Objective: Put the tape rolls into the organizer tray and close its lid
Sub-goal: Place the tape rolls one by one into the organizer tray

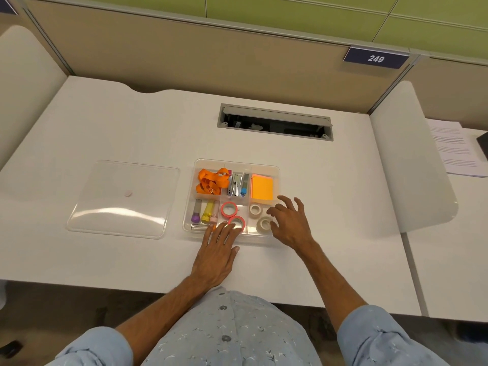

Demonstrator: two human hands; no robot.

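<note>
A clear organizer tray (274, 170) sits mid-desk. Two pink tape rolls lie in its front middle compartment, one behind (229, 209) and one in front (237, 223). Two white tape rolls lie in the front right compartment, one behind (255, 209) and one in front (264, 224). My left hand (217, 256) rests flat at the tray's front edge, fingertips touching the front pink roll. My right hand (290, 223) hovers with spread fingers over the tray's right side beside the white rolls. The clear lid (121, 198) lies flat on the desk left of the tray.
The tray also holds an orange lanyard (211, 180), a stapler (235, 184), orange sticky notes (262, 186) and markers (207, 211). A cable slot (274, 122) opens behind the tray. Printed papers (454, 149) lie at the right. Partition walls surround the desk.
</note>
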